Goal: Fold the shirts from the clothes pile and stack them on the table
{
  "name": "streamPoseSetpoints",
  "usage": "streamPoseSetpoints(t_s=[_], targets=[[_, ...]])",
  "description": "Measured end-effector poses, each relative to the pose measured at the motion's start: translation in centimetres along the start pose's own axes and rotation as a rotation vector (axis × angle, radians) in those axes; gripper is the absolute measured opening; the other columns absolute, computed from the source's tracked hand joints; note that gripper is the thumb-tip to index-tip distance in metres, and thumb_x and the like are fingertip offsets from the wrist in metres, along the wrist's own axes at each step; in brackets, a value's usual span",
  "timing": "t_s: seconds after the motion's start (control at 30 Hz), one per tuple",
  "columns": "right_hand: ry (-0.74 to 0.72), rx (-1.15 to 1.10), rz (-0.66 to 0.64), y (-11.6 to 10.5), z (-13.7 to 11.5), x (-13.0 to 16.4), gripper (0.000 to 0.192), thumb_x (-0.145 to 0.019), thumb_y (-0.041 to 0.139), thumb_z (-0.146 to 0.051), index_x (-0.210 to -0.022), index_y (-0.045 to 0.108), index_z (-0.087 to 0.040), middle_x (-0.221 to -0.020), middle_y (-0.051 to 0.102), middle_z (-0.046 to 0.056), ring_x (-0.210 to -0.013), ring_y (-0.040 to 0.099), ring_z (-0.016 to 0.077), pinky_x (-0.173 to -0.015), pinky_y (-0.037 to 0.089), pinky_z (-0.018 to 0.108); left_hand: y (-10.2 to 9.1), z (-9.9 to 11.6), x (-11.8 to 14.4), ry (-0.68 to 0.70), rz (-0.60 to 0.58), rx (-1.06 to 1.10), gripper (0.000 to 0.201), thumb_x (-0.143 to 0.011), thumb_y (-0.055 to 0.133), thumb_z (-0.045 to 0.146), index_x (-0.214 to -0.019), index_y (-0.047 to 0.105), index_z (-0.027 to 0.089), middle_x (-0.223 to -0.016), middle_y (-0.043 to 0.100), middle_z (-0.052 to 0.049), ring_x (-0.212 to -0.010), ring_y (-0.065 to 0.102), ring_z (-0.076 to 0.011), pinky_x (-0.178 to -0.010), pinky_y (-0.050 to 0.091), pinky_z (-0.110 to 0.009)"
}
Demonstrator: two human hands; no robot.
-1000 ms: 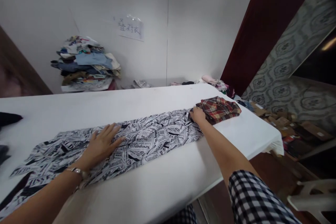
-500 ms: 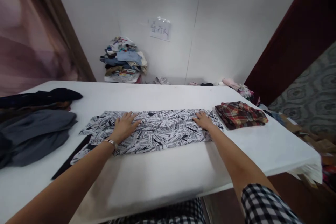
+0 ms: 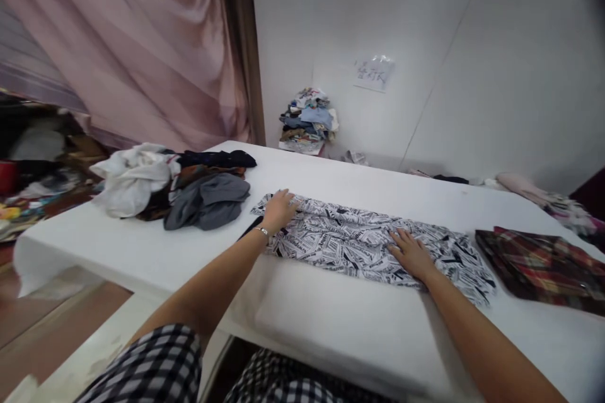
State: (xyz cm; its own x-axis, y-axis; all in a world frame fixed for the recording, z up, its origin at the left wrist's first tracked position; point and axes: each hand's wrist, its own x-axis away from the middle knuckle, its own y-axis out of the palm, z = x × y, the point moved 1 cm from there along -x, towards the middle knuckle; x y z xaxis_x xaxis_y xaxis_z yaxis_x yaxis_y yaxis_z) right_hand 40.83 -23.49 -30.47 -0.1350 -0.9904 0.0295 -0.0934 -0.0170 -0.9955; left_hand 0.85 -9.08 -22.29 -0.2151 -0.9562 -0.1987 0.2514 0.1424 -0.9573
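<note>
A long, flat strip of thin black-and-white newspaper-print cloth (image 3: 363, 242) lies folded lengthwise across the smooth white bench (image 3: 331, 321). The left hand (image 3: 280, 209) rests flat and released on its far left end, a slim metal bracelet (image 3: 263, 231) at the wrist; the right hand (image 3: 412, 253) presses palm-down, fingers spread, nearer the right end. Neither hand grips anything. Just right of the strip sits a neatly folded red plaid shirt (image 3: 543, 267). To the left, a crumpled heap of white, grey and dark garments (image 3: 174, 186) sprawls on the bench. A stack of mixed clothes (image 3: 309, 119) stands against the white wall.
</note>
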Motion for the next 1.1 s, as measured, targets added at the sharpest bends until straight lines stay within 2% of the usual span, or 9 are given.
streamPoseSetpoints(t_s=[0.13, 0.23, 0.33, 0.4, 0.53, 0.7, 0.8, 0.93, 1.1], targets=[[0.041, -0.002, 0.027, -1.5, -1.1, -0.1, 0.060, -0.094, 0.035, -0.052, -0.147, 0.039, -0.024, -0.158, 0.027, 0.010, -0.147, 0.019, 0.0310, -0.114, 0.020, 0.059, -3.1, -4.3, -1.1, -0.223, -0.001, -0.040, 0.052, -0.091, 0.036, 0.047, -0.117, 0.066, 0.014, -0.130, 0.061, -0.019, -0.123, 0.054, -0.0332, -0.100, 0.042, -0.044], [-0.024, -0.031, 0.132, -3.0, -4.0, -0.1, 0.062, -0.095, 0.034, -0.054, -0.148, 0.038, -0.021, -0.159, 0.025, 0.011, -0.148, 0.016, 0.0307, -0.116, 0.017, 0.058, -3.6, -5.6, -1.0, -0.255, -0.089, -0.037, 0.056, -0.088, 0.037, 0.056, -0.097, 0.073, 0.015, -0.111, 0.070, -0.019, -0.108, 0.062, -0.0337, -0.092, 0.046, -0.043], [-0.173, -0.109, 0.141, -3.9, -8.4, -0.2, 0.063, -0.095, 0.032, -0.056, -0.149, 0.036, -0.022, -0.159, 0.026, 0.009, -0.149, 0.014, 0.0284, -0.118, 0.015, 0.055, -2.8, -5.1, 0.1, -0.189, -0.164, -0.041, 0.057, -0.076, 0.052, 0.067, -0.087, 0.074, 0.016, -0.108, 0.071, -0.019, -0.109, 0.061, -0.0365, -0.093, 0.044, -0.045], [-0.267, -0.154, 0.111, -4.2, -11.5, -0.5, 0.063, -0.095, 0.032, -0.056, -0.150, 0.035, -0.023, -0.159, 0.024, 0.007, -0.149, 0.012, 0.0277, -0.119, 0.014, 0.054, -2.1, -4.6, 1.1, -0.138, -0.181, -0.043, 0.048, -0.070, 0.063, 0.060, -0.089, 0.073, 0.017, -0.114, 0.070, -0.018, -0.114, 0.059, -0.0360, -0.095, 0.043, -0.042], [-0.374, -0.195, -0.023, -3.9, -16.1, -1.5, 0.063, -0.096, 0.034, -0.053, -0.151, 0.031, -0.023, -0.160, 0.019, 0.008, -0.149, 0.010, 0.0265, -0.119, 0.012, 0.052, -1.7, -4.5, 1.8, -0.110, -0.151, -0.012, 0.030, -0.080, 0.059, 0.039, -0.102, 0.069, 0.021, -0.117, 0.069, -0.011, -0.111, 0.061, -0.0256, -0.089, 0.045, -0.030], [-0.345, -0.165, -0.201, -2.9, -17.7, -2.0, 0.061, -0.095, 0.041, -0.048, -0.149, 0.037, -0.020, -0.160, 0.020, 0.012, -0.149, 0.013, 0.0297, -0.117, 0.010, 0.055, -3.2, -6.6, 1.1, -0.241, -0.074, 0.016, 0.047, -0.089, 0.041, 0.048, -0.118, 0.060, 0.016, -0.120, 0.066, -0.015, -0.106, 0.063, -0.0264, -0.081, 0.048, -0.032], [-0.335, -0.198, -0.161, -2.9, -18.0, -1.9, 0.061, -0.095, 0.041, -0.049, -0.148, 0.038, -0.019, -0.160, 0.021, 0.012, -0.149, 0.011, 0.0293, -0.118, 0.008, 0.054, -3.6, -7.6, 1.4, -0.264, -0.096, 0.017, 0.055, -0.087, 0.041, 0.059, -0.103, 0.068, 0.014, -0.116, 0.067, -0.018, -0.102, 0.064, -0.0298, -0.080, 0.048, -0.034], [-0.397, -0.272, -0.089, -3.4, -20.0, -2.3, 0.064, -0.095, 0.038, -0.051, -0.151, 0.032, -0.020, -0.161, 0.016, 0.009, -0.150, 0.006, 0.0262, -0.119, 0.007, 0.050, -2.6, -6.9, 2.4, -0.165, -0.180, 0.022, 0.053, -0.078, 0.051, 0.065, -0.077, 0.072, 0.017, -0.105, 0.070, -0.017, -0.098, 0.065, -0.0307, -0.080, 0.048, -0.034], [-0.449, -0.336, -0.103, -3.5, -23.3, -3.6, 0.069, -0.095, 0.036, -0.052, -0.154, 0.021, -0.018, -0.162, 0.012, 0.009, -0.150, 0.005, 0.0246, -0.119, 0.008, 0.049, -1.6, -5.9, 2.0, -0.120, -0.207, 0.055, 0.035, -0.076, 0.059, 0.053, -0.080, 0.072, 0.021, -0.106, 0.072, -0.010, -0.101, 0.064, -0.0268, -0.083, 0.047, -0.030]])
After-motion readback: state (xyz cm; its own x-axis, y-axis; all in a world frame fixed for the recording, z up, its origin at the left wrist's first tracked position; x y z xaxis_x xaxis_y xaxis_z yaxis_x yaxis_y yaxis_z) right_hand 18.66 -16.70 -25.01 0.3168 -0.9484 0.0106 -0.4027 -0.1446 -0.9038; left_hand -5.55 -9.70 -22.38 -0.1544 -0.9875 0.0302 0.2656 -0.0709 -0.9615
